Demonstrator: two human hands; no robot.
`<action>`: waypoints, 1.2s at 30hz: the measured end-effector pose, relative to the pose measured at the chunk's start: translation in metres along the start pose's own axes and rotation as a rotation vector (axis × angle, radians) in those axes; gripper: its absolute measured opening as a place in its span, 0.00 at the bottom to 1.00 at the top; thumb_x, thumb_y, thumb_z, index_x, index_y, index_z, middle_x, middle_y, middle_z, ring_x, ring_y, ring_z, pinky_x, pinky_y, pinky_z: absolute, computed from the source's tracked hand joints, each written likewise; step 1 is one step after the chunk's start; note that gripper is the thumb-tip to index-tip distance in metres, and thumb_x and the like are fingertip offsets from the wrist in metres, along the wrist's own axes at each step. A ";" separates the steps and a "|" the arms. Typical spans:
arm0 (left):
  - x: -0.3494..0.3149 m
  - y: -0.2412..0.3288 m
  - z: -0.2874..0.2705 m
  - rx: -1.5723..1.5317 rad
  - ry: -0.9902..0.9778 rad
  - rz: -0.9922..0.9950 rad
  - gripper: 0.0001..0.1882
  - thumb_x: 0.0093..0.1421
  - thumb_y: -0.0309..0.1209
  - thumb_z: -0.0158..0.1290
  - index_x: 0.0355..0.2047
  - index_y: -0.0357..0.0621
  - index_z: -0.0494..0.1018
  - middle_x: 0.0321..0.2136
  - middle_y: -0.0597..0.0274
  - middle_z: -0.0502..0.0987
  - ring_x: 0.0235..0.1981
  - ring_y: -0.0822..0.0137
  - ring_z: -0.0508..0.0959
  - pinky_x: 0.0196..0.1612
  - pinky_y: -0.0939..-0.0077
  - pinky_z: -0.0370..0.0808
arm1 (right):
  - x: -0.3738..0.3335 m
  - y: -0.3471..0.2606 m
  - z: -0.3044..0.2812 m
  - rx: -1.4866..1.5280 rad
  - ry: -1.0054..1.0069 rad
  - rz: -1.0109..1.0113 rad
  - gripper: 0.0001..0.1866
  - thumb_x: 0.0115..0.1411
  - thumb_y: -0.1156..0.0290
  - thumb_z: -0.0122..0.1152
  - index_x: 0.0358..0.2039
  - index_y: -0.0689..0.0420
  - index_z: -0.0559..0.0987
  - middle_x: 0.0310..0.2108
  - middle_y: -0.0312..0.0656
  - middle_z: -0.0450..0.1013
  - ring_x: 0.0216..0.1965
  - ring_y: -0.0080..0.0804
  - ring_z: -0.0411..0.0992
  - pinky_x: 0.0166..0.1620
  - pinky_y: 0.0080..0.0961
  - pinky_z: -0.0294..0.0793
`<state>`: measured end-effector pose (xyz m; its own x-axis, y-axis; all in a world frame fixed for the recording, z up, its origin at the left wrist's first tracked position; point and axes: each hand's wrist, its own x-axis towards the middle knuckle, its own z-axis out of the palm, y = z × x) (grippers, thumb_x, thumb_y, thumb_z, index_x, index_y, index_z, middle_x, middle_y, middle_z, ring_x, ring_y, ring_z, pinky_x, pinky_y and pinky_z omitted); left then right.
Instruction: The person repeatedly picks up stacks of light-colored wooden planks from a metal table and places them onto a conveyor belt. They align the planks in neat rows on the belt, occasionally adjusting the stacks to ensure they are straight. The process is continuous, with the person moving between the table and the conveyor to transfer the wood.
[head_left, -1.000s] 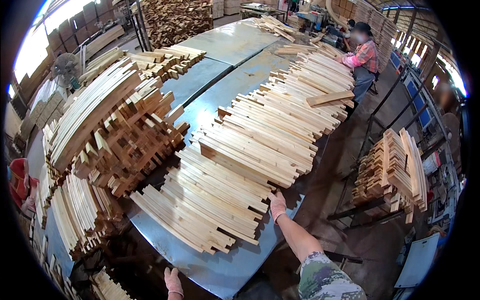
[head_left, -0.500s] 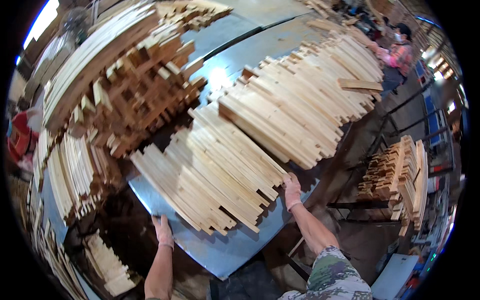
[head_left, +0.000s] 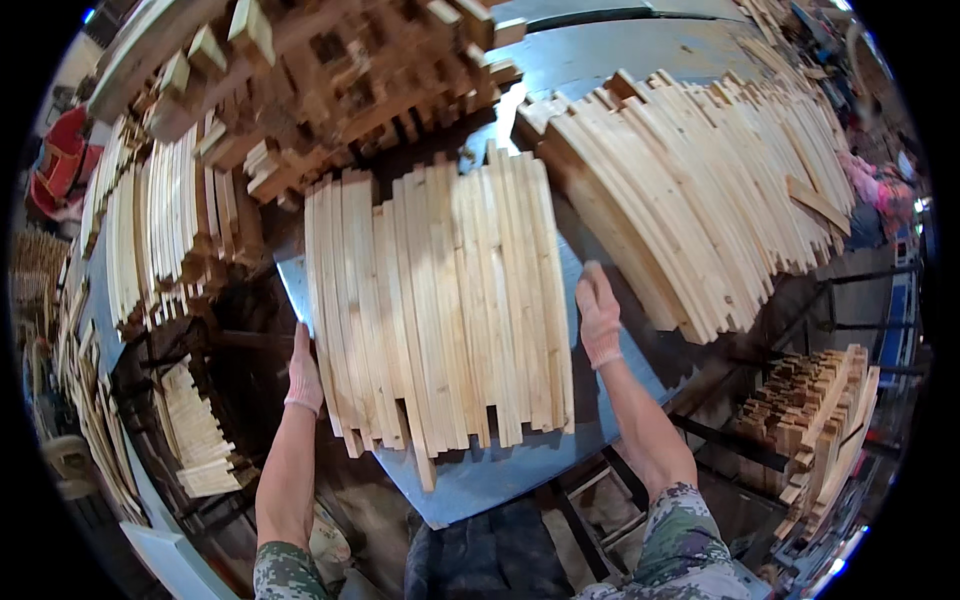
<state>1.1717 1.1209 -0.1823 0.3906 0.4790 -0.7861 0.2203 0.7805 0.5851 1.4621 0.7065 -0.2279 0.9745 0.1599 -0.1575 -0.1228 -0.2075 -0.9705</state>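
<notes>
Side by side on a blue-grey metal tabletop (head_left: 440, 500) lies a row of pale wooden slats (head_left: 440, 310) with uneven ends. My left hand (head_left: 303, 372), in a pale glove, is at the row's left side with its fingers stretched forward; its contact with the outermost slat is hard to make out. On the other side, my gloved right hand (head_left: 599, 315) is open just beyond the right-most slat, with a narrow gap between. Neither hand grips a slat.
A second row of slats (head_left: 690, 190) lies to the right, one loose piece (head_left: 818, 205) across it. Tall stacked timber (head_left: 370, 90) rises at the far left. More slats (head_left: 165, 235) are stacked left; a wood pile (head_left: 810, 430) stands right. A person in pink (head_left: 880, 195) is at the far right.
My view has turned, so the near row now points straight away from me. My left hand has come up to the row's left side; my right hand has left the corner it touched.
</notes>
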 end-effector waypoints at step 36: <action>-0.256 -0.140 -0.159 -0.171 -0.170 -0.022 0.46 0.54 0.40 0.70 0.70 0.34 0.66 0.59 0.52 0.77 0.58 0.59 0.78 0.66 0.59 0.73 | -0.147 0.017 -0.008 0.206 -0.567 0.657 0.17 0.56 0.67 0.69 0.43 0.57 0.74 0.31 0.29 0.69 0.32 0.23 0.67 0.39 0.25 0.69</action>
<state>0.8983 0.9527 -0.0945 0.5353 0.3979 -0.7451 0.0816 0.8536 0.5145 1.3178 0.6715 -0.2199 0.4626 0.5345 -0.7073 -0.7087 -0.2564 -0.6573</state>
